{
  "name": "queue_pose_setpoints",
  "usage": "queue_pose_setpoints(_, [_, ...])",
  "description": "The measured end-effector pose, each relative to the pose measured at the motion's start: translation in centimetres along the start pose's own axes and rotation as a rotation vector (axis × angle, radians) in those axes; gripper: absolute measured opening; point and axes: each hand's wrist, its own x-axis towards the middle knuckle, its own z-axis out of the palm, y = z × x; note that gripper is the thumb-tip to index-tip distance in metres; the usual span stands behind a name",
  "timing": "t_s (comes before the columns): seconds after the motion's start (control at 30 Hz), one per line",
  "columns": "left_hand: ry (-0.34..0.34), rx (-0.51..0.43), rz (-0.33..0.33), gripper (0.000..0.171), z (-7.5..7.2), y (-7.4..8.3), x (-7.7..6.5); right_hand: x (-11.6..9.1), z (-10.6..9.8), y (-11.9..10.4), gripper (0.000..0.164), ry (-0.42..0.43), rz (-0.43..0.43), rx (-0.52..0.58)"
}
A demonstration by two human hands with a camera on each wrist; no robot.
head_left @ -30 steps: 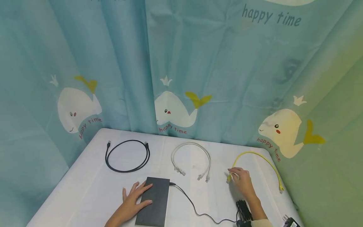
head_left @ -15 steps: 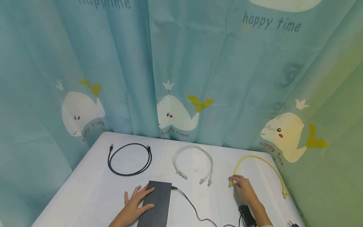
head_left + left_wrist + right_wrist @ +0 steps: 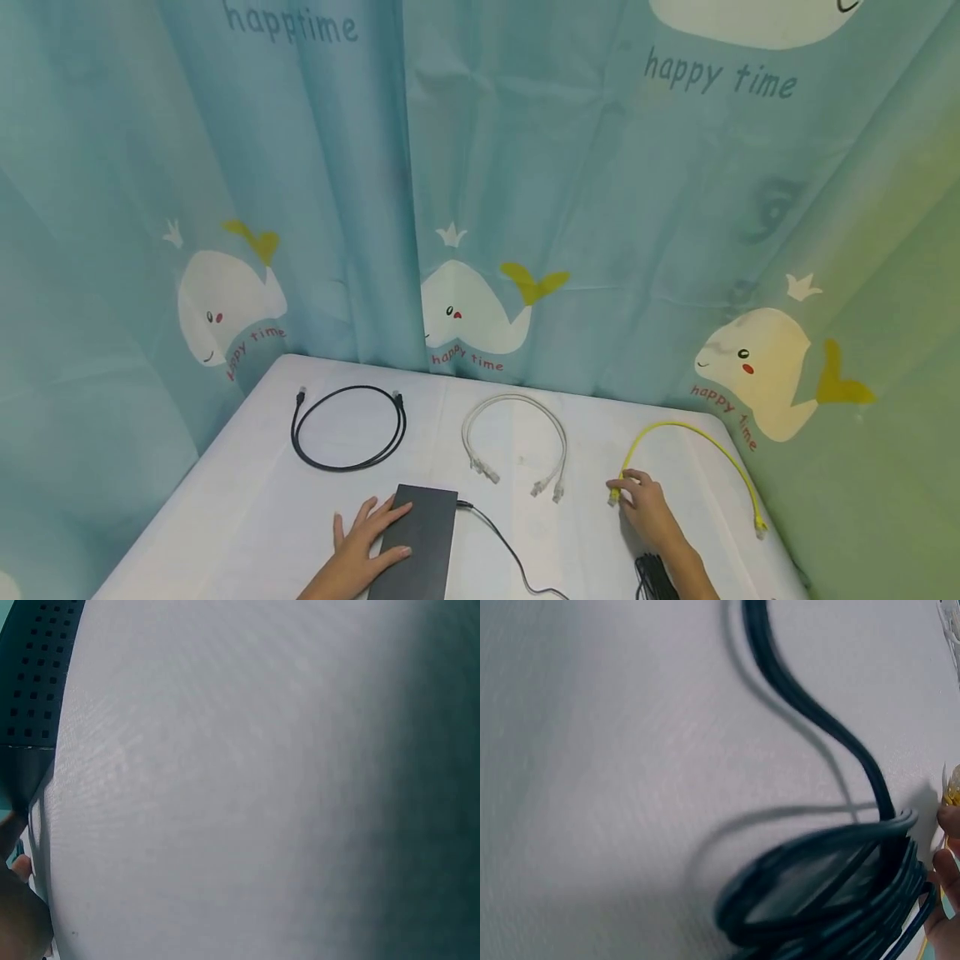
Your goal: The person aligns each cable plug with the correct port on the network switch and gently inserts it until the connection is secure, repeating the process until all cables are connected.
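Observation:
My left hand lies with its fingers spread on top of a flat black box, the thumb resting toward its middle. Rows of small square vent holes mark the side of this box in the left wrist view. At the right, my right hand pinches one end of a short yellow network cable, right by its clear plug. That cable arcs away to a second plug near the table's right edge. The fingers peek in at the right wrist view's edge.
A thin black lead runs from the box toward a bundled black cord beside my right forearm. Behind lie a looped black network cable and white network cables. A whale-print curtain borders the white table.
The whole head view has slid down a little, and the power plug at the lower right has left it. Both hands stay at the same things.

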Motion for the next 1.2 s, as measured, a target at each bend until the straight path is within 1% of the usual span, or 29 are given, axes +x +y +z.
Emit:
queue_pose_setpoints(0.13, [-0.014, -0.008, -0.008, 0.058, 0.1, 0.1, 0.0, -0.2, -0.1, 0.0, 0.024, -0.034, 0.011, 0.013])
queue_pose_setpoints(0.33, [-0.025, -0.018, -0.007, 0.057, 0.5, -0.5, 0.0, -0.8, 0.0, 0.2, 0.024, -0.079, 0.013, 0.092])
queue_pose_setpoints(0.53, [-0.025, -0.025, 0.006, 0.057, 0.6, -0.4, 0.0, -1.0, 0.3, 0.6, 0.023, -0.036, 0.0, 0.113])
queue_pose_setpoints(0.8, [-0.023, -0.015, 0.016, 0.057, 0.5, -0.5, 0.1, -1.2, 0.9, 0.6, 0.022, 0.017, -0.013, 0.091])
queue_pose_setpoints(1.03, [-0.01, 0.004, 0.007, 0.057, 0.2, -0.6, 0.4, -0.1, 0.7, -0.9, 0.019, 0.033, -0.028, 0.122])
queue_pose_setpoints(1.13, [-0.014, 0.005, 0.002, 0.058, 0.1, -0.5, 0.4, 0.1, 0.6, -1.5, 0.018, 0.039, -0.012, 0.129])
queue_pose_setpoints(1.2, [-0.016, 0.002, 0.002, 0.058, 0.1, -0.4, 0.4, 0.0, 0.7, -1.7, 0.018, 0.058, -0.012, 0.137])
